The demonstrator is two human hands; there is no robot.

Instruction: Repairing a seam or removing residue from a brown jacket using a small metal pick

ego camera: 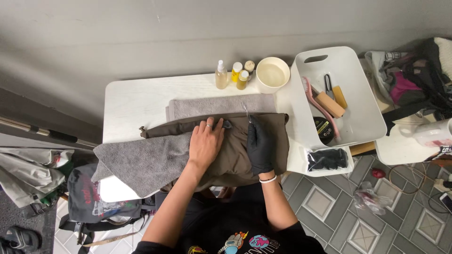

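Grip state, right hand [260,143]: gloved in black, fingers pinched around a thin metal tool [246,113] (tweezers or a pick; too small to tell), its lower end touching the garment [235,150]. Grip state, left hand [205,141]: bare, released, palm pressed flat on the garment just beside a small grey patch [227,124].

The garment is brown, spread across the front of the white worktop [127,101], lying over one grey towel [216,106], with a second towel [141,162] draped across its left part.

Step in hand, as judged: spot work on the patch, the flat hand keeping the fabric taut while the tool picks at it.

The next move calls for a light, shallow tool angle so the tip lifts the mark without snagging the weave, and steady tension from the flat hand.

Within reach behind: small bottles [235,74], a bowl [272,74], and a white bin [362,113] holding brushes [325,104].
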